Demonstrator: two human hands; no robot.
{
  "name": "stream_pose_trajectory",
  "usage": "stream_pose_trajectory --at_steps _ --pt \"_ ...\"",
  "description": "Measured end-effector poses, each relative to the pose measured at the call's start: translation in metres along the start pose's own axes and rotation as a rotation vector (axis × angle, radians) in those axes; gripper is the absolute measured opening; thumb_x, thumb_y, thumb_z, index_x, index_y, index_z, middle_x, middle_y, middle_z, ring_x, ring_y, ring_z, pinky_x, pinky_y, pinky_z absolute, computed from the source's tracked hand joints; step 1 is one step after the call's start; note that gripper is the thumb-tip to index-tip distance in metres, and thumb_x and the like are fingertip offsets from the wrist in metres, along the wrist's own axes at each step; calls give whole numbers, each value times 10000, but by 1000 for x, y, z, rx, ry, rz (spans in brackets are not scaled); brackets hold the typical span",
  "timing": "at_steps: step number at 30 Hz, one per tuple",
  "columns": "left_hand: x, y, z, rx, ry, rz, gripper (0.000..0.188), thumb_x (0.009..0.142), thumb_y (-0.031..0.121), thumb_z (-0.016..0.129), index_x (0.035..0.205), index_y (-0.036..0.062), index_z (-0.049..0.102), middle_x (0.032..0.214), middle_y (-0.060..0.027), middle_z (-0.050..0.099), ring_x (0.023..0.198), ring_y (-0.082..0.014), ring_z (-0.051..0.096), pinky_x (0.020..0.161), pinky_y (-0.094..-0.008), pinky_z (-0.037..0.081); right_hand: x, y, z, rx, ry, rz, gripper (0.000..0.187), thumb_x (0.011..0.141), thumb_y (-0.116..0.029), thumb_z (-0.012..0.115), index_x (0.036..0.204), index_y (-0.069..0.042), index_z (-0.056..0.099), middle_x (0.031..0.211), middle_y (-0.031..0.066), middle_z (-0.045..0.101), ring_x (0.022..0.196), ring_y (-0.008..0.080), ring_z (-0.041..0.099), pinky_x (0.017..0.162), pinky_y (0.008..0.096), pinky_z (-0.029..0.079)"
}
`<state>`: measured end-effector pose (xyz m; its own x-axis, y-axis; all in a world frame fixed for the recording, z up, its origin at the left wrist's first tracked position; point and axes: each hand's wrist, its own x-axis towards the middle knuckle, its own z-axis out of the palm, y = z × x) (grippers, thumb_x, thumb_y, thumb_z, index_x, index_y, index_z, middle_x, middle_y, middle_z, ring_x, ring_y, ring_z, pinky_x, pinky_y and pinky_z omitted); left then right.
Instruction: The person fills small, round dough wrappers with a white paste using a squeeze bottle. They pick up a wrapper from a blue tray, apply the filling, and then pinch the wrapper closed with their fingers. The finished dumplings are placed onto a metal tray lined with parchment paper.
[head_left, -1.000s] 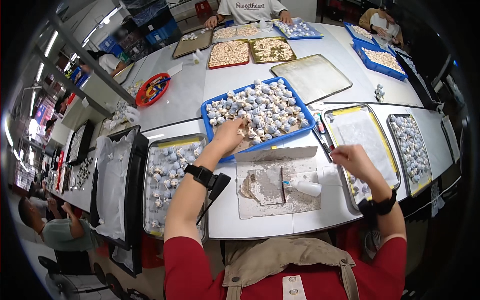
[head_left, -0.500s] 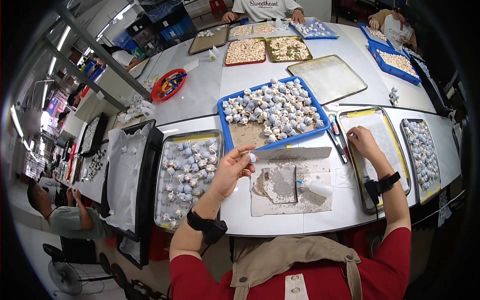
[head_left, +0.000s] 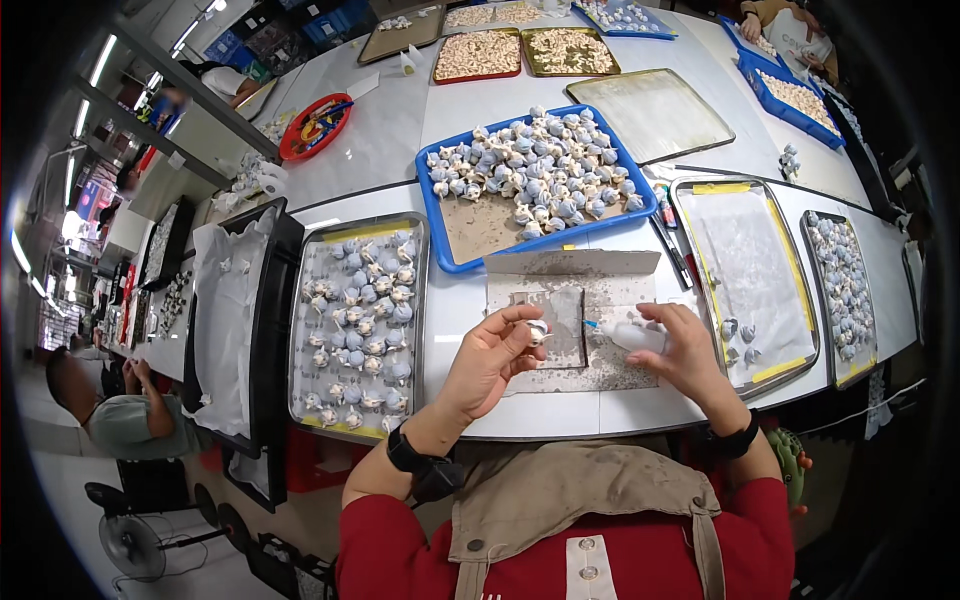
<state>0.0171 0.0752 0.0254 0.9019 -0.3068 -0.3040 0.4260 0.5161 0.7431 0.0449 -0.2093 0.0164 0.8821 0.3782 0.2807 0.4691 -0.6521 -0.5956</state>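
Observation:
Between the thumb and fingers of my left hand (head_left: 497, 362) is a small white-and-blue figurine (head_left: 538, 332), held above a stained cardboard sheet (head_left: 620, 376). My right hand (head_left: 685, 350) has its thumb and fingers around the back end of a white squeeze bottle (head_left: 632, 337), whose blue tip points left; the bottle lies low over the cardboard. Behind the cardboard, a blue tray (head_left: 452, 262) carries a heap of similar blue-and-cream figurines (head_left: 560, 165). A metal tray (head_left: 424, 330) on the left bears several figurines in loose rows.
To the right, a paper-lined metal tray (head_left: 745, 235) has several blue-grey pieces at its near end. Further right stands a filled narrow tray (head_left: 840, 290). A pen-like tool (head_left: 672, 255) lies beside the blue tray. Black crates (head_left: 270, 330) stand left; a red basket (head_left: 316, 127) sits farther back.
My right hand has left the paper-lined tray and come to the squeeze bottle. My left hand has moved right with the figurine, nearer the bottle's tip. The whole view has shifted.

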Motion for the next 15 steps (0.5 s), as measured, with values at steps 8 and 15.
stream_pose_trajectory --at_steps 8,15 --pt "-2 -31 8 249 64 201 374 861 38 648 1204 2 504 1144 -119 590 918 -161 636 769 -238 519 -13 0 22 310 36 200 336 755 -154 758 1011 -24 584 859 106 636 765 221 627 665 311 489" --pt "-4 -43 15 261 50 194 395 841 13 672 1193 -32 499 977 -65 616 871 -101 617 753 -209 507 -26 -41 -7 551 91 253 363 761 -163 776 986 3 544 846 84 652 749 113 629 644 235 492"
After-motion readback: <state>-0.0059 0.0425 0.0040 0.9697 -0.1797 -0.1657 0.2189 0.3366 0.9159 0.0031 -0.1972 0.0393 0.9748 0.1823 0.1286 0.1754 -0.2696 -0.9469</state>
